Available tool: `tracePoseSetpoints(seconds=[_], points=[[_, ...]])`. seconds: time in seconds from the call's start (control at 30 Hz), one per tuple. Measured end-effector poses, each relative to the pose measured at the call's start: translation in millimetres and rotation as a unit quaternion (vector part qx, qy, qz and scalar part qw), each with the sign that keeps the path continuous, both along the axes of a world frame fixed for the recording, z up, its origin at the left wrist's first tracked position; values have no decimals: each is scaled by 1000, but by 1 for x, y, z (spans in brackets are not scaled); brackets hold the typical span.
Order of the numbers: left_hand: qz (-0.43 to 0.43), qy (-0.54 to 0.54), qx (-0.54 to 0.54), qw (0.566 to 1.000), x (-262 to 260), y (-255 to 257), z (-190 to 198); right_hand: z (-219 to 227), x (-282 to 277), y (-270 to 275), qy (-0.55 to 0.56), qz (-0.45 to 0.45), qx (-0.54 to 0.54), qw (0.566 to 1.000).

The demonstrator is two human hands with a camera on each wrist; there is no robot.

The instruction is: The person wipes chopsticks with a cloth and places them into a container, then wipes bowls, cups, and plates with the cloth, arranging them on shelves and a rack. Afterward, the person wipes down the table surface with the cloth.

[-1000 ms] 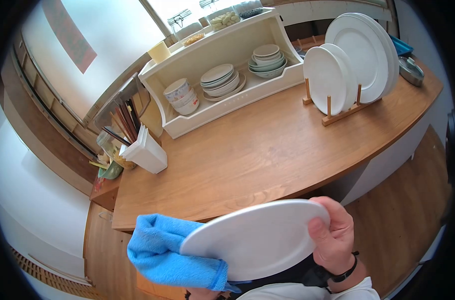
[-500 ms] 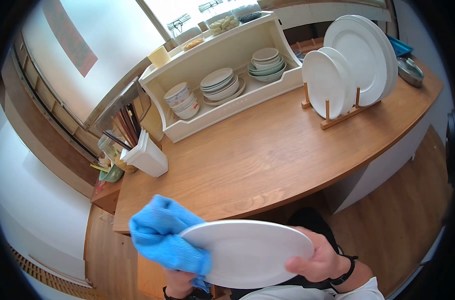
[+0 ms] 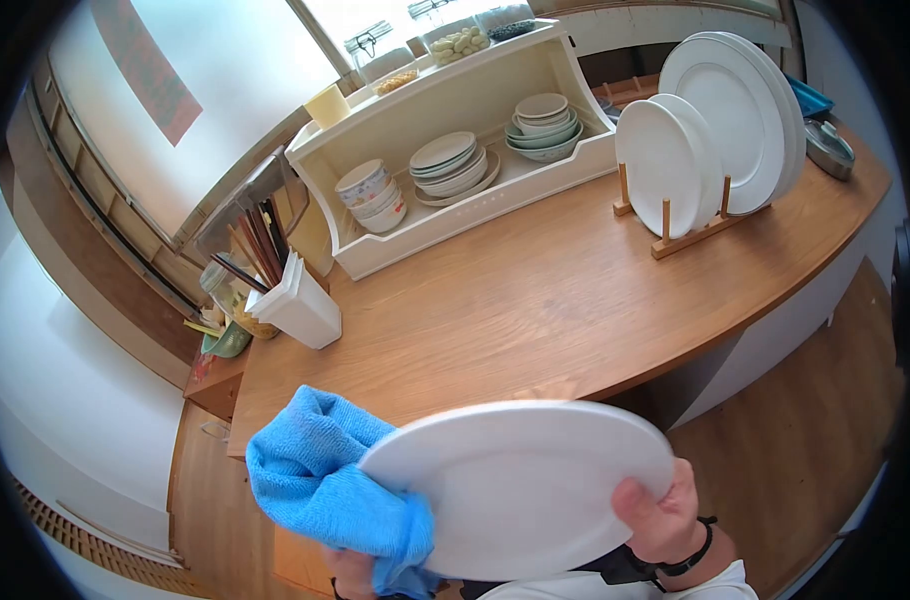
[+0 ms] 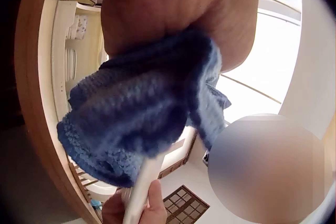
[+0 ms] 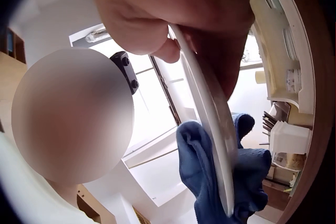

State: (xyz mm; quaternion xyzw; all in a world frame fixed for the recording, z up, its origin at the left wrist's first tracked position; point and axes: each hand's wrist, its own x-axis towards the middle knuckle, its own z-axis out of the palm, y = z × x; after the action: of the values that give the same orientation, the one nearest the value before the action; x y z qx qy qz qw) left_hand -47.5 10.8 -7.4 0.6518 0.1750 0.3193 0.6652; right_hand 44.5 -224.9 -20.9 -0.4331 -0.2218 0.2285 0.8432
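A large white plate (image 3: 535,490) is held tilted at the near side of the table. My right hand (image 3: 665,515) pinches its right edge, thumb on the face toward the head camera. A blue cloth (image 3: 325,480) wraps the plate's left edge, lying on both faces in the right wrist view. My left hand (image 3: 350,570) grips the plate through the cloth; its fingers are mostly hidden under the fabric. From the left wrist view, the left hand (image 4: 178,14) is above the bunched cloth (image 4: 136,103).
On the wooden table (image 3: 495,310) stand a plate rack (image 3: 705,232) with several white plates at right, a cream shelf (image 3: 475,212) with bowls and small plates at the back, and a white chopstick holder (image 3: 300,305) at left. A pan lid (image 3: 830,150) lies at far right.
Over the last half second, the plate and right hand have moved up and to the right in the head view. The cloth stays around the plate's left edge.
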Motion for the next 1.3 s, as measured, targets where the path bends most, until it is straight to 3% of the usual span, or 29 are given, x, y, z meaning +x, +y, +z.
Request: tracePoseSetpoints(seconds=[0.03, 0.07, 0.13, 0.17, 0.2, 0.33, 0.37, 0.43, 0.47, 0.5, 0.53, 0.57, 0.63, 0.7, 0.8, 0.83, 0.9, 0.93, 0.97, 1.1, 1.17, 1.23, 1.27, 1.3], points=[[-4, -8, -8, 1000, 86, -31, 24, -4, -1, -1, 30, -10, 39, 999], [-8, -17, -16, 1000, 72, -26, 18, -2, -8, 4, 29, -10, 38, 999], [-17, -32, -31, 999, -5, -6, -6, 5, -26, 17, 154, -71, 139, 976], [-20, -40, -38, 998, -46, 1, -21, -32, -27, 7, -98, -96, -117, 984], [-21, -49, -46, 997, -75, 1, -36, -42, -35, 9, -99, -93, -118, 984], [-32, -79, -73, 994, -92, -5, -46, -59, -62, 20, -91, 76, -19, 993], [-36, -87, -79, 992, -92, -5, -45, -56, -54, 19, -90, 76, -19, 993], [-43, -103, -92, 990, -92, -7, -41, -37, -22, 16, 2, 69, 222, 973], [-50, -111, -97, 988, -89, -6, -39, -17, -11, 16, 0, 66, 223, 972], [-58, -120, -103, 986, -85, -6, -36, 9, -4, 14, 9, 46, 182, 982], [28, 64, 174, 982, -99, 10, -50, 23, -1, 12, 19, 25, 140, 990], [23, 63, 174, 983, -98, 11, -52, 20, 2, 9, 18, 20, 139, 990], [10, 58, 140, 988, -98, 12, -55, 6, 13, 2, -127, -19, -45, 991], [1, 51, 109, 993, -98, 13, -56, -6, 11, 8, -119, -37, -29, 992], [-12, 46, 69, 996, -98, 15, -54, -1, -8, 36, 97, -178, 132, 970], [-17, 44, 56, 997, -97, 14, -52, -4, -16, 47, 125, -227, 115, 959], [-30, 36, 32, 998, -92, 14, -48, -22, -33, 64, 101, -223, 159, 956], [-36, 32, 19, 999, -89, 15, -46, -24, -40, 67, 65, -206, 150, 965], [-43, 30, 6, 999, -86, 15, -44, -27, -42, 55, -61, -156, -10, 986], [-59, 33, -56, 996, -88, 14, -43, -37, -13, 39, -3, -21, 119, 993], [-67, 39, -93, 993, -91, 10, -45, -27, 16, 25, 62, 79, 205, 973], [-73, 44, -109, 990, -89, 8, -43, -28, 33, 8, -28, 121, 100, 987], [-46, 61, 92, 993, -83, 9, -40, -29, 33, 7, -27, 121, 101, 987], [-17, 74, 290, 954, -71, 7, -35, -31, 34, 7, 16, 125, 83, 989]])
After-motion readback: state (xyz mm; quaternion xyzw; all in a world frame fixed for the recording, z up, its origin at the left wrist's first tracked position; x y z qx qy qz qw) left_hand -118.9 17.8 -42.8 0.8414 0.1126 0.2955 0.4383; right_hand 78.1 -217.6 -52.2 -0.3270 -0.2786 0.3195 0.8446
